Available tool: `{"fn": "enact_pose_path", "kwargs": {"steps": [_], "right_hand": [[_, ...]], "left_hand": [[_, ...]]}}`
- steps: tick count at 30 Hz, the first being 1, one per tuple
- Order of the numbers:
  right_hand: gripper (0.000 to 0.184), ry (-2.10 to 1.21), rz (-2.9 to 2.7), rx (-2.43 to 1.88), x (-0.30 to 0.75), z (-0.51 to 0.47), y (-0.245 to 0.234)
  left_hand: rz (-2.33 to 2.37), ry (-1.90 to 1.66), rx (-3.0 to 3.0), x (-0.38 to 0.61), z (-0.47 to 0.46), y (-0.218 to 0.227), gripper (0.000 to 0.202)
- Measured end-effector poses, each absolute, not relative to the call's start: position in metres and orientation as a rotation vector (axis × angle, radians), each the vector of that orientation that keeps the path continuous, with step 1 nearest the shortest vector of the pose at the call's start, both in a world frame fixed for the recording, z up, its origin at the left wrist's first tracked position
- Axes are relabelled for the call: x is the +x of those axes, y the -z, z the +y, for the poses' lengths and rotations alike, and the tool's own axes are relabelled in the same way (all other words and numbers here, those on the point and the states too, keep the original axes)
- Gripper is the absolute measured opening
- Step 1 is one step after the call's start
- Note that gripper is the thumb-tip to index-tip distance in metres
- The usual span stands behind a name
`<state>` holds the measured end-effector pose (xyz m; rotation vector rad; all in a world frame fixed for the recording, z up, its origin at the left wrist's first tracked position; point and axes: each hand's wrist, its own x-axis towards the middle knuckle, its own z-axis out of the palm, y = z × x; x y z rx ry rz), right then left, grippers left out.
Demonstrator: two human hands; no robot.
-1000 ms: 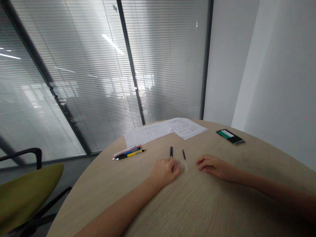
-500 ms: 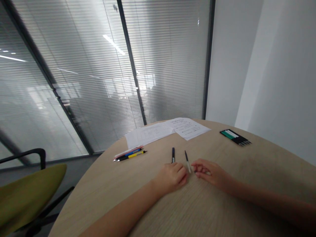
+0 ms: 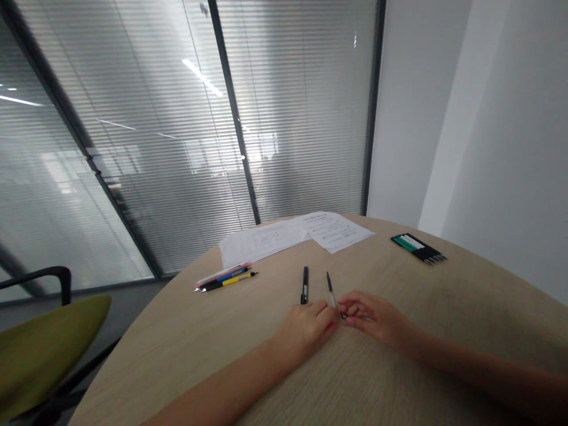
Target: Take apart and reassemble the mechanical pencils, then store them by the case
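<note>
My left hand [image 3: 307,325] rests on the table with its fingers curled closed; what they hold, if anything, is hidden. Right beside it, my right hand [image 3: 370,316] pinches something small with a dark end, too small to name. The fingertips of both hands nearly meet. A black pen barrel [image 3: 305,284] lies just beyond my left knuckles, its near end close to them. Between the hands, a thin pen refill [image 3: 331,289] with a dark far end and pale body points away from me; its near end reaches the fingers.
Several pens, among them a yellow and black pen [image 3: 229,281], lie at the left. Printed sheets [image 3: 266,239] cover the table's far edge. A black pack [image 3: 417,248] with several metal-tipped pens lies at the right. A green chair [image 3: 48,349] stands beyond the table's left edge.
My right hand has come closer to my left, and their fingertips now nearly meet. My left hand has drawn back slightly, showing more of the black pen barrel. The view has shifted slightly.
</note>
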<state>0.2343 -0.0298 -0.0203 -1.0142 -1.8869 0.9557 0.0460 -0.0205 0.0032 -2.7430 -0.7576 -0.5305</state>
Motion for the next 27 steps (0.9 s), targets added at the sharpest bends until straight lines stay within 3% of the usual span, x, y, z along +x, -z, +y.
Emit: {"fn": "enact_pose_path", "kwargs": {"steps": [12,27], "right_hand": [[0.017,-0.771,-2.027,-1.08,0.2337,-0.0345,0.0127],[0.01,-0.859,-1.999,-1.035,0.2325,-0.0325,0.0142]], "left_hand": [[-0.779,0.601,-2.753,0.0483,-0.0208,0.0028,0.015],[-0.827,0.504,-2.86,0.0511,-0.0261,-0.0064,0.013]]}}
